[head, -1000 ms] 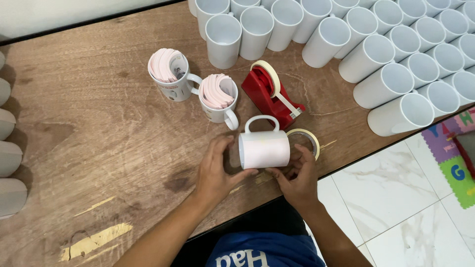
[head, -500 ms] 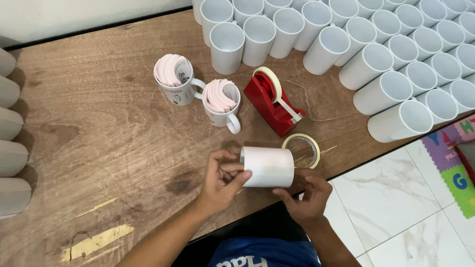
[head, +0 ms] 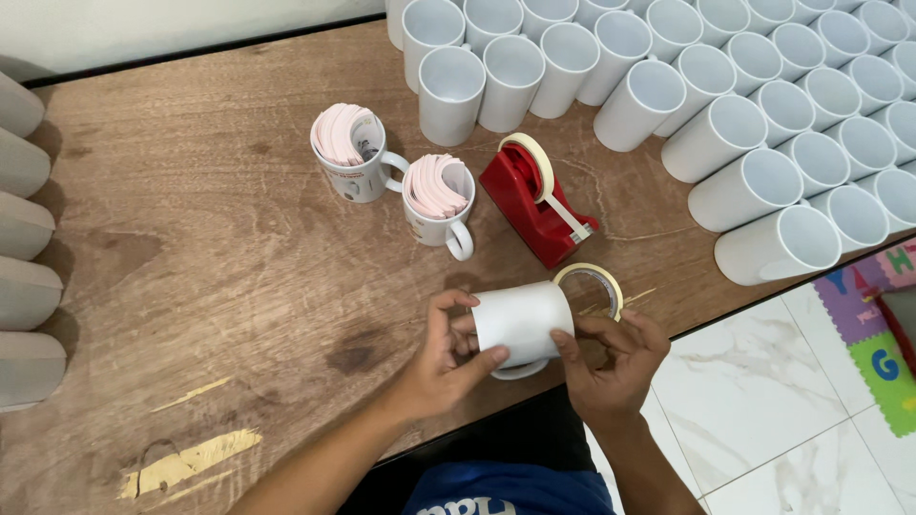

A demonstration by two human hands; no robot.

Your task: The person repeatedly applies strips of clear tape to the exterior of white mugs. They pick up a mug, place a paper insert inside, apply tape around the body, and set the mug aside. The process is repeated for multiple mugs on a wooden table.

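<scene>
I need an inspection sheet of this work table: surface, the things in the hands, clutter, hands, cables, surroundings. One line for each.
Surface: brown wooden table, scuffed, with yellowish worn patches near the front edge.
Job's things: white mug lying on its side at the table edge, handle turned downward.
Clutter: red tape dispenser; loose tape roll behind the mug; two mugs stuffed with pink paper slips; rows of plain white mugs at the back right; grey rounded items at the left edge.
Hands: left hand and right hand both grip the mug.
Cables: nothing seen.
Surroundings: pale marble-look floor tiles; coloured foam mat at right.
</scene>
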